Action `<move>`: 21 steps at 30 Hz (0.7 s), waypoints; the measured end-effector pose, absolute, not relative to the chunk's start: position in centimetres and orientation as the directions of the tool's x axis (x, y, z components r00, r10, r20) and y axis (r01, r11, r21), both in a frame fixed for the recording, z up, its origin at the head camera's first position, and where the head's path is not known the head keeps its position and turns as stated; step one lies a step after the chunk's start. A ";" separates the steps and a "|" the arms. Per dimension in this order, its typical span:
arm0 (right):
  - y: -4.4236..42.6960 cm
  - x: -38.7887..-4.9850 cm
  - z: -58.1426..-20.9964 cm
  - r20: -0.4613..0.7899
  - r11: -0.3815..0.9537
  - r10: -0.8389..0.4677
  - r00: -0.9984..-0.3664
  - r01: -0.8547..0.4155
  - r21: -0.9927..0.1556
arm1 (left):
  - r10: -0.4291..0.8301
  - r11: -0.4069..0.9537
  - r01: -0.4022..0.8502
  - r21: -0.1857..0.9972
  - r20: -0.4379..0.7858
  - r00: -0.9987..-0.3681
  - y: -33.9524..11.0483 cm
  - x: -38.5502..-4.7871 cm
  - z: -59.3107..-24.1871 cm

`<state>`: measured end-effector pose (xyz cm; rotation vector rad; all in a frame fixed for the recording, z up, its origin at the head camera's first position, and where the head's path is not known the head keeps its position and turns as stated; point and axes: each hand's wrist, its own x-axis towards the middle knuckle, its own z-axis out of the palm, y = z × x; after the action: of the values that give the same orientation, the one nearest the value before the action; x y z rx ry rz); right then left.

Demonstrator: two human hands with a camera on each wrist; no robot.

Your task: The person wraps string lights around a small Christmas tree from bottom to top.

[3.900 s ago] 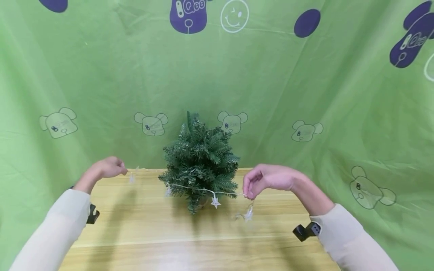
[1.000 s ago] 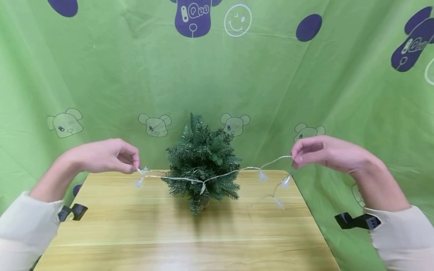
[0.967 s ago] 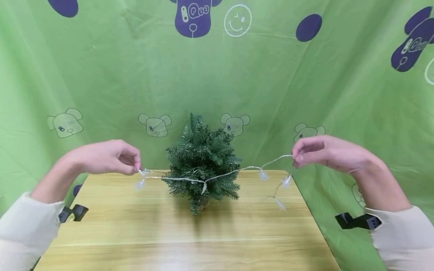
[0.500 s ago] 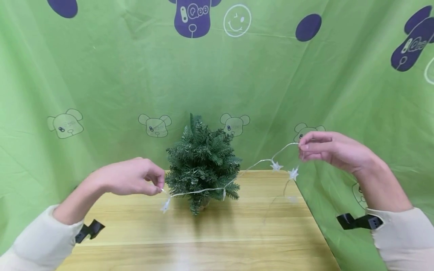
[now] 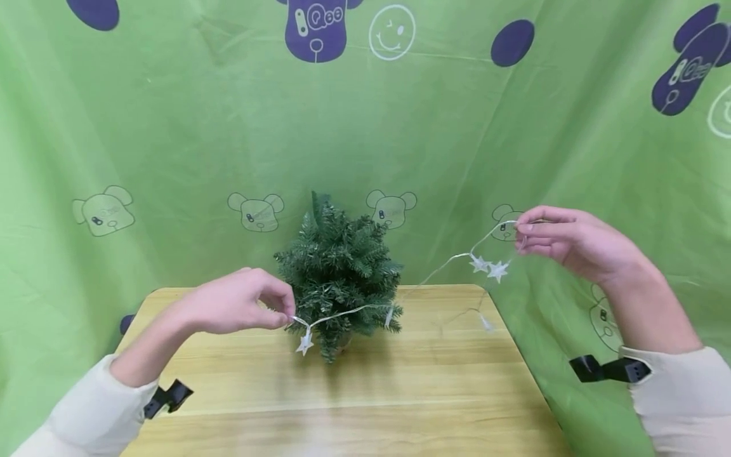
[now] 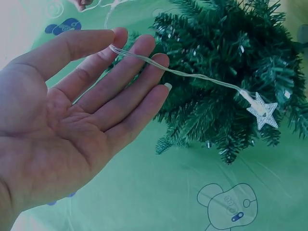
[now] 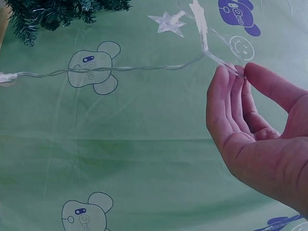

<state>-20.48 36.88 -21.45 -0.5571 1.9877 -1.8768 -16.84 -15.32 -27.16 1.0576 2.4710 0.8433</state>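
A clear string of star lights [image 5: 349, 311] stretches between my two hands, in front of a small green artificial Christmas tree [image 5: 342, 266]. My left hand [image 5: 237, 303] pinches the wire between thumb and forefinger at the tree's left side. In the left wrist view a star light [image 6: 263, 111] hangs from that wire against the branches. Higher up and to the right of the tree, my right hand [image 5: 582, 244] pinches the wire with its fingertips. Two star lights [image 5: 498, 271] dangle close to it, and a loose tail of wire with another star hangs below.
The tree stands towards the back of a wooden table [image 5: 320, 406]. Behind it hangs a green cloth [image 5: 445, 127] printed with bear heads, and the cloth also runs along both sides. Each wrist carries a black camera mount [image 5: 610, 369].
Over the last second my left hand has moved right and lower, up to the tree, while my right hand has risen slightly and shifted right. Both hands keep their pinch on the wire.
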 end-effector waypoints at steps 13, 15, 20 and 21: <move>37.1 -20.9 -21.0 -0.005 -0.110 -0.345 -0.939 0.045 -0.993 | 0.703 0.509 0.484 0.712 -0.020 -0.711 -14.5 -16.8 -27.9; 37.0 -20.9 -20.9 -0.009 -0.139 -0.308 -0.951 0.054 -0.989 | 0.700 0.500 0.477 0.723 -0.012 -0.715 -14.0 -16.6 -28.3; 36.9 -21.1 -20.7 -0.035 -0.220 -0.232 -0.972 0.088 -0.972 | 0.692 0.503 0.476 0.721 -0.006 -0.722 -12.8 -16.4 -29.4; 36.9 -21.1 -20.6 -0.039 -0.244 -0.230 -0.973 0.096 -0.965 | 0.688 0.507 0.479 0.717 -0.002 -0.726 -12.6 -16.3 -29.7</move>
<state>-21.12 36.93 -20.60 -0.1622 1.7878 -2.3210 -16.34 -12.58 -29.67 0.9821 2.4660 1.0397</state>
